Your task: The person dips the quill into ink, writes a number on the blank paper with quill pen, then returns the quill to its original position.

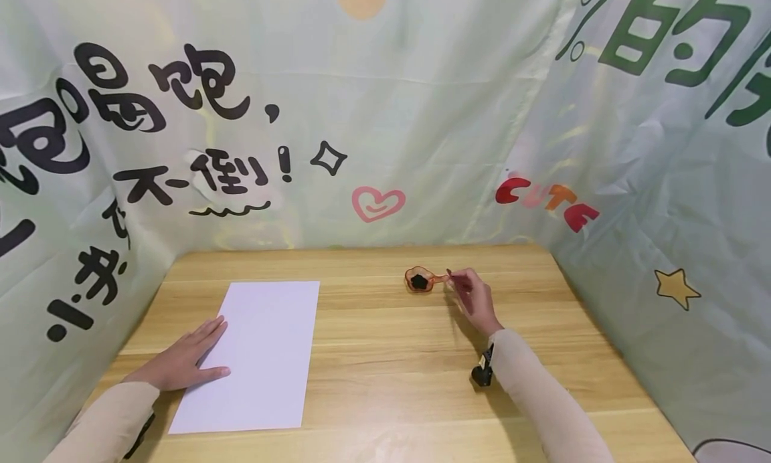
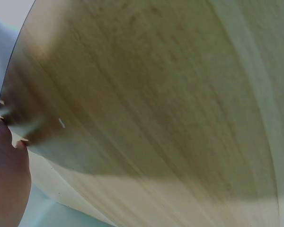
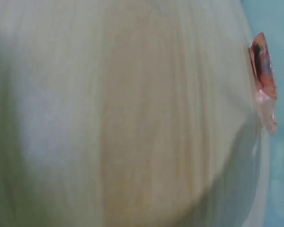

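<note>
Left hand [image 1: 183, 362] lies flat, fingers straight, pinning the white paper sheet [image 1: 255, 352] to the worktop [image 1: 391, 356] — right hand [image 1: 476, 301] pinches the orange scoop's [image 1: 419, 279] handle at the far side. Best kept level, lifted slowly.

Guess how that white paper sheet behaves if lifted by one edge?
Probably floppy: the paper sheet lies thin and flat on the table. Likely light and prone to sliding on the smooth wood, which may be why the left hand rests flat on it.

Beige long sleeves [image 1: 542, 396] (black wrist-worn cameras [image 1: 482, 372]).
</note>
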`<state>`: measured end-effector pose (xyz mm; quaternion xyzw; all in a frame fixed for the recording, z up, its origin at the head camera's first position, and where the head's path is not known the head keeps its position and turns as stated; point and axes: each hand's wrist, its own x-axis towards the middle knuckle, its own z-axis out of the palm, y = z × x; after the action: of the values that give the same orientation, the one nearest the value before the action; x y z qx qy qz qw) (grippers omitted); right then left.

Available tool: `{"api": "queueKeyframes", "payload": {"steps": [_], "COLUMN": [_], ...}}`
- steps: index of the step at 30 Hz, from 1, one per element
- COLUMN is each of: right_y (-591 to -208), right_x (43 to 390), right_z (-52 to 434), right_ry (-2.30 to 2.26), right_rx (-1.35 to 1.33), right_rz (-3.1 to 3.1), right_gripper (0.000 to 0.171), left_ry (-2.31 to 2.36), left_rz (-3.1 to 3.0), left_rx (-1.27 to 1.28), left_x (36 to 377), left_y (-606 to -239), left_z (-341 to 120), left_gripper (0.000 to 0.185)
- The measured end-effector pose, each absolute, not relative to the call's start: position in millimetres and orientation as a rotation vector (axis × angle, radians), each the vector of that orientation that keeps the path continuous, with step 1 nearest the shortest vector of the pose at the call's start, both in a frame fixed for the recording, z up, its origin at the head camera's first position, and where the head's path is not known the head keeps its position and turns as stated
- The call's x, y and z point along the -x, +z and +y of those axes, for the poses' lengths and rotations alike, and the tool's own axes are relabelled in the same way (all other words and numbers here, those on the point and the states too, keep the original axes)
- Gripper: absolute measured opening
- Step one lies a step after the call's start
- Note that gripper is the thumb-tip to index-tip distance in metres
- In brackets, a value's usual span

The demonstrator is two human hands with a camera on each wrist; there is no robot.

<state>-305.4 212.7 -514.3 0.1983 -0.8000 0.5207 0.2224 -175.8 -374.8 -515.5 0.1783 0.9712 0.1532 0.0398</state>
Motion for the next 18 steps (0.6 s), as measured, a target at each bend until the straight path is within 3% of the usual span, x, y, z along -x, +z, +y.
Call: {"api": "queueKeyframes", "payload": {"steps": [9,18], "right_y": [-474,-470], "right_x": [283,280], "right_z": [194,188], "right_ry": [1.599,1.579], "right_rx": [-0.382,-0.406], "right_rz": [-2.342,-2.21], "right_gripper": [0.016,0.014], "left_ry": [0.467,0.458], "left_rz": [2.992,2.992], "left_rx": [-0.551,-0.551], "left_x": [176,176], "left_y": [-522,-518], "left_z": [-378,-375], "left_gripper": [0.096,0.096]}}
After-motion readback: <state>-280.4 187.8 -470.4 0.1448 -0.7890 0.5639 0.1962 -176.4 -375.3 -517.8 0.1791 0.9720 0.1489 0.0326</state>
